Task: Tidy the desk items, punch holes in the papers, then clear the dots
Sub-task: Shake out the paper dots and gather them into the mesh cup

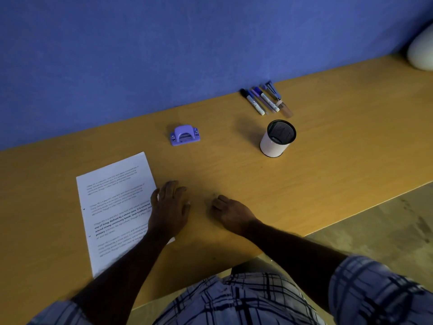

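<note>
Head view: hands rest by a stack of papers, desk items not yet tidied.

Judging by the layout, the task is at or near its start. The markers (260, 102) lie loose in a row by the blue wall, caps toward it and long axes slanting near-right, and the mesh pen cup (277, 139) just in front of them looks empty. The purple hole punch (185, 135) sits alone mid-tabletop (339, 141), its long axis running left to right. The papers (114, 207) lie at near left, long axis running away from the person and leaning slightly left. Two small dark marks on their left edge may or may not be holes. The left hand (169, 207) lies flat with fingers spread on the papers' right edge. The right hand (232, 213) rests loosely curled, gripping nothing.
</note>
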Demonstrator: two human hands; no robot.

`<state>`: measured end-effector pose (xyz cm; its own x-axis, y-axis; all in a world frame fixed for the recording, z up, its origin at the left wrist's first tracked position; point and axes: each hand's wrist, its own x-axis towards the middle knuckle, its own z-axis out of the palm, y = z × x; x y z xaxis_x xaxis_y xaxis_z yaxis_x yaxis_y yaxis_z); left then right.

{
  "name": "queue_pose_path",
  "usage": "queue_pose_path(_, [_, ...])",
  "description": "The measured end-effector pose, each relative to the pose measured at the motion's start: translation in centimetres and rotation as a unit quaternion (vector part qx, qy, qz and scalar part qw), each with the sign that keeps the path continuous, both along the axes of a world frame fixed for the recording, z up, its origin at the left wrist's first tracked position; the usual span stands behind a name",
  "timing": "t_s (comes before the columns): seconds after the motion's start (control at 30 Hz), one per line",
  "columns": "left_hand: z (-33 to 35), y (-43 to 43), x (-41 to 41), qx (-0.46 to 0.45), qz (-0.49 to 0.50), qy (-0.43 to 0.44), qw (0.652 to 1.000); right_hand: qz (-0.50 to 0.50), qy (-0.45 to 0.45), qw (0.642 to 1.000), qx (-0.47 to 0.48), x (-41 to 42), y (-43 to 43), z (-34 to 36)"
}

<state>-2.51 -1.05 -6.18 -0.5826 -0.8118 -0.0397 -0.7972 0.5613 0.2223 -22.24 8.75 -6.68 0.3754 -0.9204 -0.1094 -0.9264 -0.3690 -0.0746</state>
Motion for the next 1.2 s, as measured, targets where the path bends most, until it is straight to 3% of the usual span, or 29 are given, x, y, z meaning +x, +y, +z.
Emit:
queue_pose_path(0.2, [0.6, 0.5, -0.1, -0.017, -0.014, 0.012, 1.0, -0.05, -0.018, 0.998, 0.042, -1.5, -1.3, -0.1])
queue_pose_path(0.27, [0.7, 0.5, -0.3, -0.01, -0.01, 0.009, 1.0, -0.137, -0.105, 0.985, 0.023, -2.5, -1.8, 0.5])
queue_pose_path(0.33, [0.6, 0.4, -0.4, -0.002, -0.007, 0.002, 1.0, -0.269, -0.238, 0.933, 0.019, -3.4, -2.0, 1.1])
queue_pose_path(0.37, [0.5, 0.4, -0.5, 0.002, -0.005, 0.001, 1.0, -0.347, -0.325, 0.879, 0.038, -3.9, -2.1, 1.4])
queue_pose_path(0.4, [0.5, 0.4, -0.6, 0.006, -0.005, 0.0, 1.0, -0.424, -0.429, 0.794, 0.076, -4.4, -2.1, 1.6])
queue_pose_path(0.47, [0.3, 0.6, -0.8, 0.006, -0.01, 0.007, 1.0, -0.496, -0.642, 0.562, 0.159, -5.0, -1.8, 2.2])
queue_pose_path(0.5, [0.3, 0.6, -1.0, 0.004, -0.015, 0.012, 1.0, -0.493, -0.714, 0.463, 0.183, -5.2, -1.5, 2.6])
queue_pose_path(0.53, [0.3, 0.7, -1.2, 0.0, -0.021, 0.015, 1.0, -0.481, -0.762, 0.387, 0.196, -5.4, -1.3, 3.0])
queue_pose_path(0.6, [0.3, 0.7, -1.8, -0.009, -0.031, 0.016, 0.999, -0.44, -0.827, 0.283, 0.209, -5.9, -1.0, 3.7])
queue_pose_path(0.7, [0.6, 0.6, -2.8, -0.009, -0.042, 0.02, 0.999, -0.397, -0.868, 0.213, 0.208, -6.9, -1.1, 5.0])
queue_pose_path(0.9, [1.4, -0.2, -4.7, -0.005, -0.054, 0.013, 0.998, -0.384, -0.9, 0.172, 0.112, -12.2, -2.5, 8.7])
queue_pose_path(0.97, [1.5, -0.5, -5.4, -0.002, -0.055, 0.013, 0.998, -0.39, -0.899, 0.189, 0.055, -14.9, -3.1, 9.9])
queue_pose_path(1.03, [1.5, -0.7, -5.8, -0.004, -0.062, 0.013, 0.998, -0.416, -0.871, 0.261, 0.002, -17.1, -3.7, 10.9])
queue_pose_path(1.1, [1.4, -0.8, -6.1, -0.014, -0.07, 0.014, 0.997, -0.455, -0.813, 0.362, -0.038, -18.8, -4.4, 11.4])
queue_pose_path(1.13, [1.3, -0.8, -6.2, -0.022, -0.074, 0.015, 0.997, -0.477, -0.767, 0.425, -0.054, -19.5, -4.8, 11.4])
queue_pose_path(1.2, [1.2, -0.6, -6.2, -0.034, -0.081, 0.015, 0.996, -0.514, -0.621, 0.586, -0.08, -20.6, -5.5, 11.4])
